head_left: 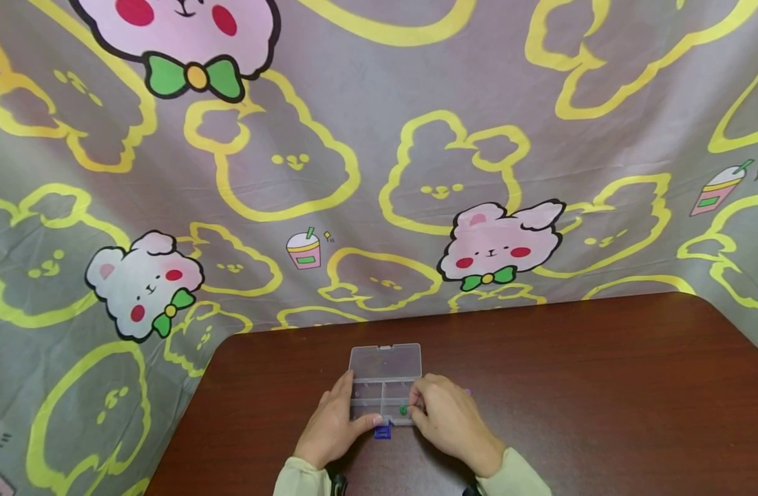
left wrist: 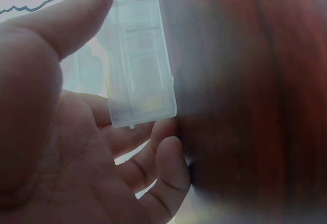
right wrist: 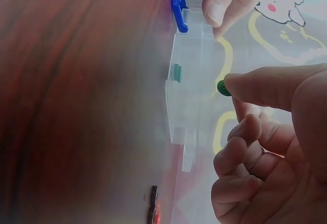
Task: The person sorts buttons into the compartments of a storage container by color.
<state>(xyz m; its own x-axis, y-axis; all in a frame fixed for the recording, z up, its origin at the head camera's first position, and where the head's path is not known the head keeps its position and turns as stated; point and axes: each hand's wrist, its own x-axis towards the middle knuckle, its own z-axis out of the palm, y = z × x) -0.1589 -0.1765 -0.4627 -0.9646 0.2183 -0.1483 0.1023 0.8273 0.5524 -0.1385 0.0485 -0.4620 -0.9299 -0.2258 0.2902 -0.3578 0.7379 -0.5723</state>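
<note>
A clear plastic compartment box (head_left: 383,399) sits on the table with its lid (head_left: 386,362) raised at the back and a blue latch (head_left: 383,432) hanging at the front. My left hand (head_left: 337,424) grips the box's left side, thumb over the front edge and fingers along the outer wall. Over the front right compartment, my right hand (head_left: 449,417) pinches a small round green bead (right wrist: 224,88) between thumb and forefinger. Another small green piece (right wrist: 177,72) shows through the box wall in the right wrist view, inside that compartment.
The brown wooden table (head_left: 577,386) extends to both sides, its back edge against a patterned cloth (head_left: 366,138). A small pinkish piece (head_left: 469,392) peeks out past my right hand. In the right wrist view a red and black thing (right wrist: 155,206) lies near the box.
</note>
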